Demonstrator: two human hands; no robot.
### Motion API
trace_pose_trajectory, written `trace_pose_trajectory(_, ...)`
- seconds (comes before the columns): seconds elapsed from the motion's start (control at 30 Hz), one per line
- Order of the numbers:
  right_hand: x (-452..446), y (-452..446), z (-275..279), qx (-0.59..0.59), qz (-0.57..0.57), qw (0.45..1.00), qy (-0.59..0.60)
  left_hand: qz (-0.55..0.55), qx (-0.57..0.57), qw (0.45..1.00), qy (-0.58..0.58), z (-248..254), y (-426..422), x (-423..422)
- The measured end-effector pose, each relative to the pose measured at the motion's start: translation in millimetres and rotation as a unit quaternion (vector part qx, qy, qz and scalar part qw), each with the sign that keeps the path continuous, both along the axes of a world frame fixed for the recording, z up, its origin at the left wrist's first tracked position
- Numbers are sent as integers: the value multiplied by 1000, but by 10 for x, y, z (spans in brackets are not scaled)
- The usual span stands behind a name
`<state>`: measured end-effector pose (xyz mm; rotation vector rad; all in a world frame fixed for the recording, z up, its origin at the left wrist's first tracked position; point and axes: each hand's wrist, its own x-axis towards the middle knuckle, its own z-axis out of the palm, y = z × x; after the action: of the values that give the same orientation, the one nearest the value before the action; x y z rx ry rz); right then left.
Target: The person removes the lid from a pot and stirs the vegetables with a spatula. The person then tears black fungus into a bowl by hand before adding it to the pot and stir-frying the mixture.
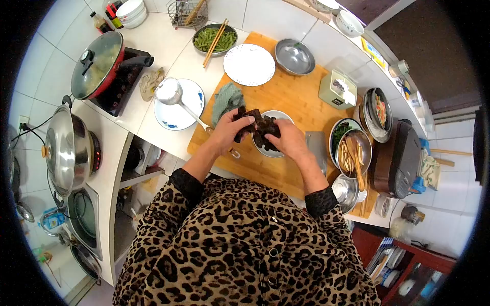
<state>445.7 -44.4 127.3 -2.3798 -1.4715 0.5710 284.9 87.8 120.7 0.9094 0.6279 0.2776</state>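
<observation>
Dark brown, ruffled food pieces (250, 122) are between my two hands, over a metal bowl (286, 117) on the wooden board (301, 97). My left hand (228, 133) is closed on some of them at the bowl's left side. On the right, my right hand (289, 137) has its fingers closed on more dark pieces above the bowl, hiding part of its rim. A green-grey cloth (227, 98) lies just beyond my left hand. The cleaver (316, 148) rests flat to the right of my right hand.
A white plate (249, 65) and an empty-looking metal bowl (295, 57) sit at the board's back. Ladle and plate (179, 115) are left. Green beans (214, 39) stand behind. Lidded pans (97, 66) occupy the left; filled bowls (352, 153) and a brown appliance (393, 158) the right.
</observation>
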Motion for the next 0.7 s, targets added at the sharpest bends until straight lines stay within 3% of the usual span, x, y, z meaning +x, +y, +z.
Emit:
trace_pose_trajectory(0.13,-232,-3,-83,-6,60,996,-70,-1,4,1000,2,12,1,33)
trace_pose_trajectory(0.3,-229,106,-370,44,32,992,-110,-10,4,1000,3,57,2,28)
trace_pose_trajectory(0.37,-107,127,-359,32,-2,999,-31,-3,3,1000,9,29,18,33)
trace_pose_trajectory(0.43,13,97,-359,79,-4,997,-17,8,-9,1000,-7,1,16,14)
trace_pose_trajectory(0.53,122,33,-280,172,-41,976,125,18,-20,1000,1,-5,15,-9)
trace_pose_trajectory(0.7,210,-49,-294,143,-123,949,252,-6,-6,1000,4,-24,-3,-21)
